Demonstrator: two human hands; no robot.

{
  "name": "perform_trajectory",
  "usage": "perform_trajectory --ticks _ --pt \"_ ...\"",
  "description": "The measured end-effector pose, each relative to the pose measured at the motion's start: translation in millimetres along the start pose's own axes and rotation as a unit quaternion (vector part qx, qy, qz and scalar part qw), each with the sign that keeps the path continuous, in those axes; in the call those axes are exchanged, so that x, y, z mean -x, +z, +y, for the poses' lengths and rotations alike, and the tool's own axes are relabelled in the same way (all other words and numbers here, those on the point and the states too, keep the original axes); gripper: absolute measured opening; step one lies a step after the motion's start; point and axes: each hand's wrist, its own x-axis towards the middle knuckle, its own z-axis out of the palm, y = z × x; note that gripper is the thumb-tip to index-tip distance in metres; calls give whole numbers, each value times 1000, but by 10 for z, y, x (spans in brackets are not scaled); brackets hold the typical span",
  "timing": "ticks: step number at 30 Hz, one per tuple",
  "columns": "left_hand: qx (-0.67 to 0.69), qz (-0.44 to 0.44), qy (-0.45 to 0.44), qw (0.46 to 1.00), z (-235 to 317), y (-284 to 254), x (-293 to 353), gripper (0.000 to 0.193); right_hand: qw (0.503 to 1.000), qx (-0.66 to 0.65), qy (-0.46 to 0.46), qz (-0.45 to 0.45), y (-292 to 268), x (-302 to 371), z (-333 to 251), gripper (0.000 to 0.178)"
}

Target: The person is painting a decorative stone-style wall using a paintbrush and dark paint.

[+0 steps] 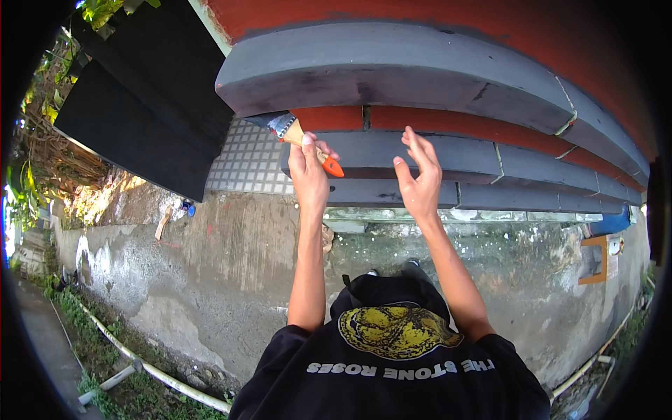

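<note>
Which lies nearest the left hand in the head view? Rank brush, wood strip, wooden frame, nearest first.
1. Brush: in the grip of the left hand.
2. Wood strip: on the ground, left.
3. Wooden frame: far right side.

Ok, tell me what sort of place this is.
Probably an outdoor passage beside a building: stepped grey ledges run along a red wall, worn concrete ground lies below, and leafy plants grow at the left edge.
</note>
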Motion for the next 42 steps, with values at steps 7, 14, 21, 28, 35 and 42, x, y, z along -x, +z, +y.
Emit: perform_trajectory --ticks 7,14,21,28,35,42 --pt "-245 -85 -32 965 -47 467 253 26 979 202 -23 22 -423 -236 197 48" --pt "-101 72 -80 989 -110 280 309 27 925 329 70 -179 -530 -151 228 52" --pt "-149 -48 -13 988 -25 612 206 24 927 323 58 -180 -546 -148 214 48" --pt "-150 -57 -83 983 -266 468 486 23 924 328 50 -193 -560 -94 251 49" --pt "-38 0 24 999 -133 524 -156 29 929 314 52 -190 -575 -77 276 52" --pt "-270 -172 10 947 -97 817 426 23 928 317 41 -189 -578 -77 260 53"
